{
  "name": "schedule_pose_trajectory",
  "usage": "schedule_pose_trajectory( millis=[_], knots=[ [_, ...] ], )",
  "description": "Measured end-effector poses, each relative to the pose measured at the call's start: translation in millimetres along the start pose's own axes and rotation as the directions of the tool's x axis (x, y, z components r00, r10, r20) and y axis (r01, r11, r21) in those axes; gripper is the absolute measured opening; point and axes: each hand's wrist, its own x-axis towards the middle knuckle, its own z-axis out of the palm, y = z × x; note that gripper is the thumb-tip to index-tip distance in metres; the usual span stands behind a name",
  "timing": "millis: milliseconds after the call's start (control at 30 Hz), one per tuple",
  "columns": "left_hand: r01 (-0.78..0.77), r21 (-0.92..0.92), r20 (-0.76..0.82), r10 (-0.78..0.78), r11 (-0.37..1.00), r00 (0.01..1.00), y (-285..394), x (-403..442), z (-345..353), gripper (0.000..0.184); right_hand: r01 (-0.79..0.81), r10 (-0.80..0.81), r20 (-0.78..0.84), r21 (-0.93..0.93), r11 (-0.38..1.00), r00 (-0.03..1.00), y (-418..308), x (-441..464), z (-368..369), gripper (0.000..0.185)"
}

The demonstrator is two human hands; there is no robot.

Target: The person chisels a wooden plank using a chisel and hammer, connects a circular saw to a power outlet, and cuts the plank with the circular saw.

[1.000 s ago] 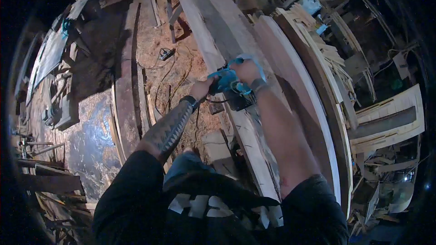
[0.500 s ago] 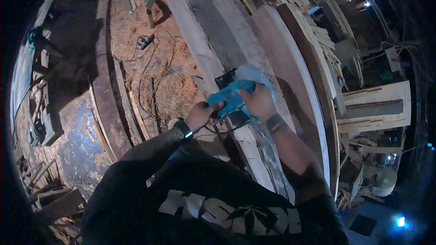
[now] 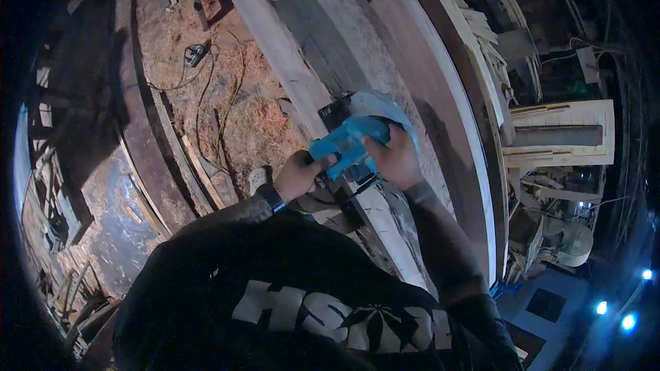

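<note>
A teal electric planer [image 3: 352,143] rests on a long timber plank [image 3: 292,41] with a dark weathered band along it. My right hand [image 3: 393,158] is wrapped round its upper handle. On the near left side, my left hand [image 3: 300,174] grips the planer's body, thumb across the top. A dark plate shows at its far end, and a pale curved shape [image 3: 378,105], which I cannot make out clearly, spreads from its right side. A dark cord hangs below the tool near my left wrist. Its underside is hidden.
More long boards [image 3: 440,110] lie to the right, beside stacked offcuts [image 3: 478,31]. Shavings [image 3: 258,89] cover the floor at left, where a corded tool [image 3: 196,53] and its cable lie. A pale wooden frame [image 3: 560,156] stands farther right.
The camera view has shifted, moving the surroundings left and up in the picture. Both hands keep hold of the planer, which appears slightly nearer my body along the plank.
</note>
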Motion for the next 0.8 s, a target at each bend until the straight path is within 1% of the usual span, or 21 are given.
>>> schedule_pose_trajectory(
  millis=[33, 67, 133, 167, 200, 267, 333, 367, 467, 500, 567, 600, 633, 700, 733, 767, 800],
  knots=[
    [-0.001, -0.001, 0.007, 0.001, 1.0, 1.0, 5, 1, -2, 0.066, -0.002, 0.002, 0.009, 0.048, 0.999, 1.0, -1, 5, 0, 0.037],
    [-0.046, 0.029, -0.024, 0.047, 0.999, 0.999, -3, 8, -4, 0.065, -0.003, 0.001, 0.018, 0.096, 0.995, 1.0, -2, 10, 1, 0.036],
    [-0.132, 0.093, -0.089, 0.14, 0.987, 0.986, -27, 26, -12, 0.063, -0.005, 0.005, 0.002, -0.01, 1.0, 1.0, -5, 21, 7, 0.037],
    [-0.071, 0.101, -0.086, 0.079, 0.992, 0.993, -20, 30, -20, 0.062, -0.004, 0.004, -0.005, -0.061, 0.998, 1.0, -7, 28, 12, 0.038],
    [-0.009, 0.107, -0.085, 0.018, 0.994, 0.996, -6, 32, -30, 0.062, 0.0, -0.001, -0.025, -0.064, 0.998, 1.0, -9, 35, 17, 0.039],
    [0.025, 0.103, -0.106, -0.014, 0.994, 0.994, 14, 37, -46, 0.062, 0.011, -0.016, -0.061, -0.069, 0.998, 0.998, -15, 54, 26, 0.041],
    [-0.029, 0.085, -0.142, 0.041, 0.996, 0.989, 25, 43, -56, 0.063, -0.119, 0.122, 0.054, -0.057, 0.991, 0.991, -24, 75, 25, 0.044],
    [-0.031, 0.146, -0.156, 0.054, 0.989, 0.986, 28, 51, -62, 0.063, -0.186, 0.191, 0.113, -0.059, 0.981, 0.975, -29, 86, 25, 0.045],
    [0.041, 0.171, -0.177, -0.01, 0.984, 0.984, 38, 67, -79, 0.062, -0.006, 0.006, -0.015, -0.007, 1.0, 1.0, -17, 111, 40, 0.047],
    [-0.092, 0.028, -0.212, 0.096, 0.995, 0.973, 37, 69, -76, 0.063, 0.017, -0.018, -0.041, -0.04, 0.999, 0.999, -15, 117, 44, 0.048],
    [-0.05, 0.114, -0.202, 0.073, 0.992, 0.977, 47, 73, -87, 0.063, 0.056, -0.066, -0.092, -0.107, 0.993, 0.994, -14, 129, 52, 0.05],
    [-0.03, 0.159, -0.197, 0.062, 0.987, 0.978, 54, 76, -94, 0.064, 0.032, -0.036, -0.071, -0.049, 0.998, 0.997, -14, 136, 56, 0.05],
    [-0.06, 0.191, -0.18, 0.095, 0.98, 0.979, 53, 83, -102, 0.065, 0.004, -0.004, -0.048, 0.007, 1.0, 0.999, -14, 144, 59, 0.05],
    [-0.013, 0.195, -0.219, 0.056, 0.981, 0.974, 61, 90, -111, 0.067, -0.097, 0.095, 0.032, 0.034, 0.995, 0.995, -20, 163, 61, 0.052],
    [0.01, 0.195, -0.241, 0.038, 0.981, 0.97, 66, 96, -116, 0.068, -0.164, 0.163, 0.086, 0.001, 0.986, 0.983, -22, 173, 61, 0.054],
    [-0.043, 0.1, -0.224, 0.065, 0.994, 0.972, 30, 130, -129, 0.072, -0.168, 0.17, 0.092, -0.031, 0.985, 0.981, -22, 183, 65, 0.055],
    [-0.105, 0.145, -0.23, 0.137, 0.984, 0.964, 32, 135, -136, 0.073, -0.171, 0.177, 0.098, -0.063, 0.983, 0.979, -22, 193, 69, 0.057]
  ],
)
